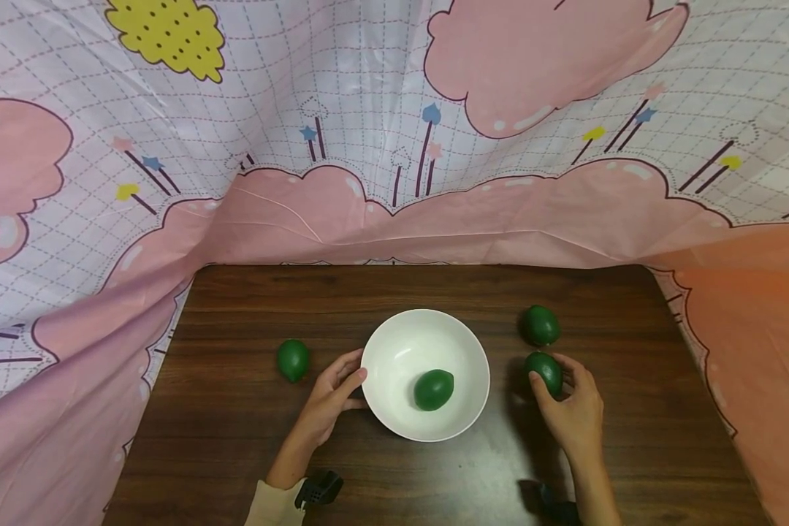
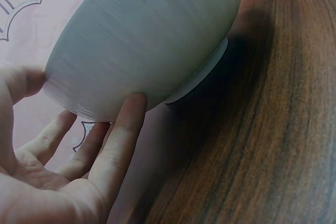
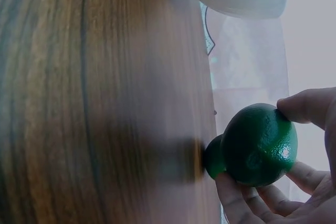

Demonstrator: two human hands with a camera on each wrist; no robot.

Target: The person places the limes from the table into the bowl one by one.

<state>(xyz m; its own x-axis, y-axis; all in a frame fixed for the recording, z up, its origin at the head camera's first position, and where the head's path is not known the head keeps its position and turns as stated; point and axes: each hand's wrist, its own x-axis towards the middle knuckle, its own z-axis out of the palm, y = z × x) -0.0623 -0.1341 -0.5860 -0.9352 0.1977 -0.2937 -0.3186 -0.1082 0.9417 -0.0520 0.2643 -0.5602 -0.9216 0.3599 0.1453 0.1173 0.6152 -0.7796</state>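
Observation:
A white bowl (image 1: 384,405) stands near the middle of the table, one green lime (image 1: 434,389) lying inside it. My left hand (image 1: 332,391) holds the bowl's left side, thumb at the rim and fingers against the outer wall (image 2: 152,35). To the right of the bowl, my right hand (image 1: 575,409) grips a second lime (image 3: 260,145) between thumb and fingers, raised off the wood. Just beyond it another lime (image 1: 540,325) rests on the table, partly hidden in the right wrist view. A further lime (image 1: 293,360) lies left of my left hand.
The dark wooden table (image 1: 434,486) ends at a far edge, where a pink and white patterned cloth (image 1: 394,212) hangs. The same cloth runs down both sides of the table.

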